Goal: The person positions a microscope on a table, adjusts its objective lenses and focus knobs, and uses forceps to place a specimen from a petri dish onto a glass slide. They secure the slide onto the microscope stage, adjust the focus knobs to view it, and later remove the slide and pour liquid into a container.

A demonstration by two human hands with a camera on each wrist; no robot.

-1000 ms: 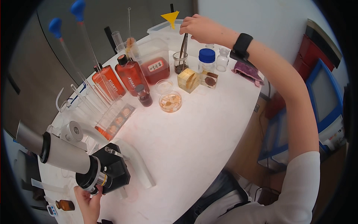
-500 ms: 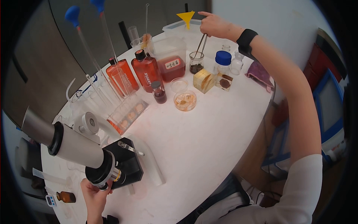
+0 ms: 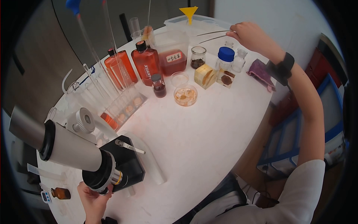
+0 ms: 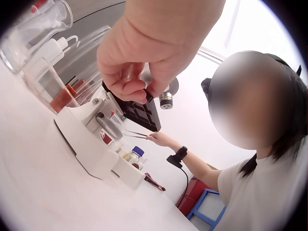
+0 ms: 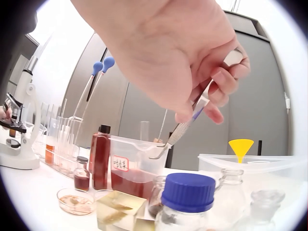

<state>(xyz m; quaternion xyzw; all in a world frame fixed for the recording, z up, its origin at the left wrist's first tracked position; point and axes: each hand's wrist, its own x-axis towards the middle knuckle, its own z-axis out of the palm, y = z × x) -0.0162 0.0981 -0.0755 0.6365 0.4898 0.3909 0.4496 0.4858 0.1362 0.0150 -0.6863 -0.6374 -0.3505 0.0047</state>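
My right hand (image 3: 253, 37) holds metal tweezers (image 3: 212, 35) nearly level above and behind a small glass jar (image 3: 198, 59) with dark contents. The right wrist view shows the fingers of that hand (image 5: 192, 62) curled round the tweezers (image 5: 185, 124), whose bent tips hang beside the clear tub of red liquid (image 5: 130, 182). Nothing is visible between the tips. At the microscope (image 3: 76, 147), my left hand (image 3: 94, 199) is below the objective. Seen from the left wrist, its thumb and fingers (image 4: 144, 53) pinch the edge of the black stage (image 4: 144, 114).
Right of the jar stand a blue-capped bottle (image 3: 226, 55), glass bottles and a purple cloth (image 3: 261, 73). Before it lie clear blocks (image 3: 204, 76) and a petri dish (image 3: 185, 95). Red bottles (image 3: 144, 63), test tubes and droppers stand left; a yellow funnel (image 3: 189, 14) is behind.
My right hand has lifted the tweezers out of the jar and moved right, tilting them from upright to nearly level. The left hand stays at the microscope, while the head view has shifted.
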